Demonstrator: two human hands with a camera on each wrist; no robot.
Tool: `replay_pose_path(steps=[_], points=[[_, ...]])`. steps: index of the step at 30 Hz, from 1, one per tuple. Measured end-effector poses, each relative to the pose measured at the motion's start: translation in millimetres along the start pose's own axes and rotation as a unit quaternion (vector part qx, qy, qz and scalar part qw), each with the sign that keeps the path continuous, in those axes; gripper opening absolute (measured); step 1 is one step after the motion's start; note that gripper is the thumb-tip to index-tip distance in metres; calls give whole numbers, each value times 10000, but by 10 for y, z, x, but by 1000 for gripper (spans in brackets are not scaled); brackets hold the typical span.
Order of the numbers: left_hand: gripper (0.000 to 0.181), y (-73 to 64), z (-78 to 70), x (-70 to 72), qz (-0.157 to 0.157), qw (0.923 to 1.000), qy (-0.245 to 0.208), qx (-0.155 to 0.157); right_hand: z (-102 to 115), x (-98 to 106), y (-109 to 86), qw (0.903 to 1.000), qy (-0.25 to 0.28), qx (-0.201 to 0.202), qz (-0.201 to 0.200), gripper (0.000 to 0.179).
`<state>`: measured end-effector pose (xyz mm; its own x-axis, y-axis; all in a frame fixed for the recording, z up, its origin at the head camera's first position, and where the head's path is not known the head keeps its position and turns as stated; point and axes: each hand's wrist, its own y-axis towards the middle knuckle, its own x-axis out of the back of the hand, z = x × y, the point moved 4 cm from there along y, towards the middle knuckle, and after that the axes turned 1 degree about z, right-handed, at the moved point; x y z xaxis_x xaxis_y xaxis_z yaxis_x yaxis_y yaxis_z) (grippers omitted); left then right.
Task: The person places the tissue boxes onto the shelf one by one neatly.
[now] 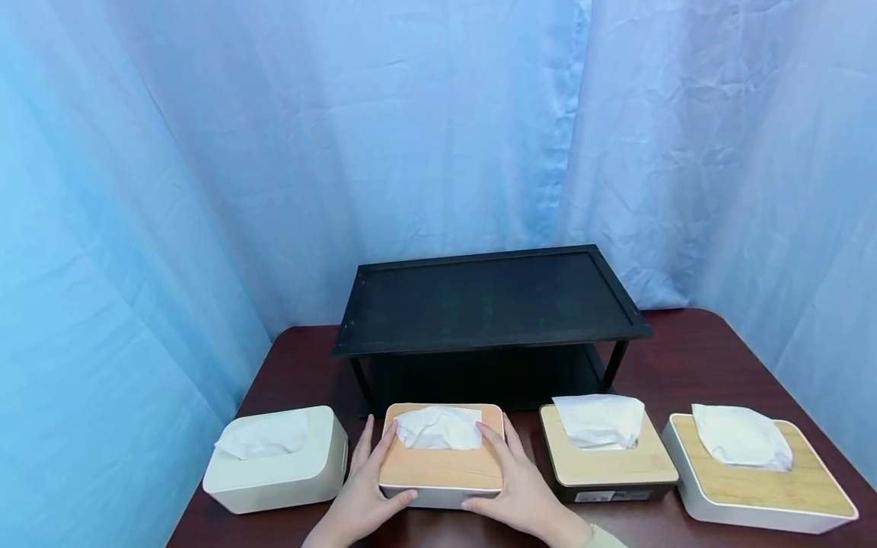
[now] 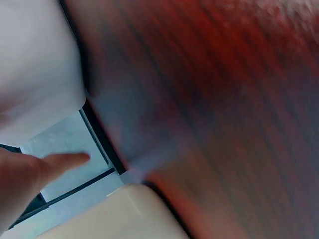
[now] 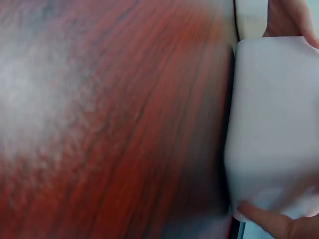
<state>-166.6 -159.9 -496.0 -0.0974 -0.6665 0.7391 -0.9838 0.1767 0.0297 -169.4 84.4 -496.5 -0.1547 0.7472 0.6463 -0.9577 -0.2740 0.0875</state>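
In the head view, a tissue box (image 1: 438,466) with a light wood lid and white sides stands at the front middle of the table, a white tissue (image 1: 440,428) rising from its slot. My left hand (image 1: 366,487) holds its left end, thumb at the front side and fingers along the lid's edge. Opposite it, my right hand (image 1: 524,487) holds the right end in the same way. The right wrist view shows the white side of this tissue box (image 3: 274,114) close to the dark red tabletop, with fingers at both ends. Its underside is hidden.
Left of the hands stands an all-white tissue box (image 1: 274,468). To the right are a dark-sided tissue box (image 1: 610,468) with a wood lid and a larger white one (image 1: 774,487). Behind, a black two-level rack (image 1: 479,304) stands on the table (image 1: 685,342), before blue curtains (image 1: 438,137).
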Motion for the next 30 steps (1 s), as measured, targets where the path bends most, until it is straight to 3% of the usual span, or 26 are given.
replay_pose_path(steps=[5,8,18,25,30], points=[[99,10,29,-24,193,9970,-753,-43,21,-11,1,9999,-46,57,-70,100],[94,14,44,-26,274,9949,-969,21,29,-19,5,9999,-94,54,-94,94],[90,30,22,-3,347,9965,-749,98,7,-33,-10,9994,32,46,-345,89],[88,10,4,10,69,9976,-691,46,21,-54,-14,9990,188,22,-397,88],[90,17,-17,-6,48,9964,-850,65,20,-38,-26,9984,190,12,-540,88]])
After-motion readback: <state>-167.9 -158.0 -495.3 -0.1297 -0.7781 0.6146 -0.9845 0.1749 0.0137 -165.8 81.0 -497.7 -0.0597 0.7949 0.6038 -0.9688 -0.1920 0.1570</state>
